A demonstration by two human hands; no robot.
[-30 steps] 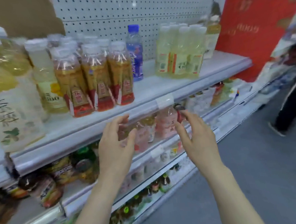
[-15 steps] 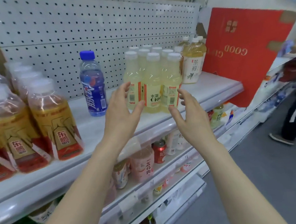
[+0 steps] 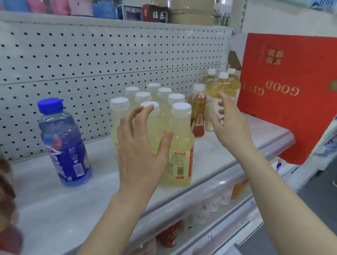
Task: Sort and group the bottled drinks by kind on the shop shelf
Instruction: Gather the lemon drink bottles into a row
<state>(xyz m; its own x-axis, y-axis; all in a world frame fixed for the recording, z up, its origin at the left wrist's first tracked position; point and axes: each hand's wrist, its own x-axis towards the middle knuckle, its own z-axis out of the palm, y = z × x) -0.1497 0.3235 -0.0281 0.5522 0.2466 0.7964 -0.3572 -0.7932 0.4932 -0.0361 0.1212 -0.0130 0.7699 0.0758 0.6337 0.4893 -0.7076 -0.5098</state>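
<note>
Red carton [image 3: 298,119] reads "GOOD"; pale-yellow bottles [image 3: 183,146] grouped.

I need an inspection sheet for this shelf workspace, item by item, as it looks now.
Surface: white metal shelf, partly bare.
Job's things: pale yellow plastic bottles with white caps, clustered centre; one blue plastic bottle with blue cap, alone left; amber bottles with white caps, right.
Clutter: red cardboard box at shelf end.
Grips: left hand open, before the pale cluster; right hand open, near the amber bottles; contact unclear.
Cables: nothing seen.
Surroundings: white perforated back panel; drinks on lower shelves.
</note>
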